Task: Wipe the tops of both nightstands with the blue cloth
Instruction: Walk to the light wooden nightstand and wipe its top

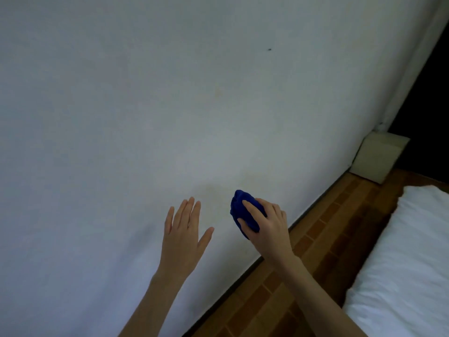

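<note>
**Head view.** The right hand [269, 229] grips the cloth [243, 210], a dark blue wad. Thumb and curled fingers wrap its near side, and the bunched end juts past the fingertips toward the wall [170, 93]. Nothing else carries the cloth: it is held in the air before the wall, above the line where wall meets floor [315, 239]. The left hand [182, 237] is empty, with its fingers straight and slightly spread and its palm turned to the wall; whether it touches the wall cannot be told. A bed [408, 263] with a white cover lies at the right edge. A pale block [376, 156] stands against the wall at the floor's far end. It may be a nightstand, but its top is not clearly shown.

**Handling, as judged.** The cloth is light, soft and limp, neither fragile nor slippery, and it crumples under any grip. For wiping it is best taken as a flat pad under the palm, with the loose ends tucked in.
</note>
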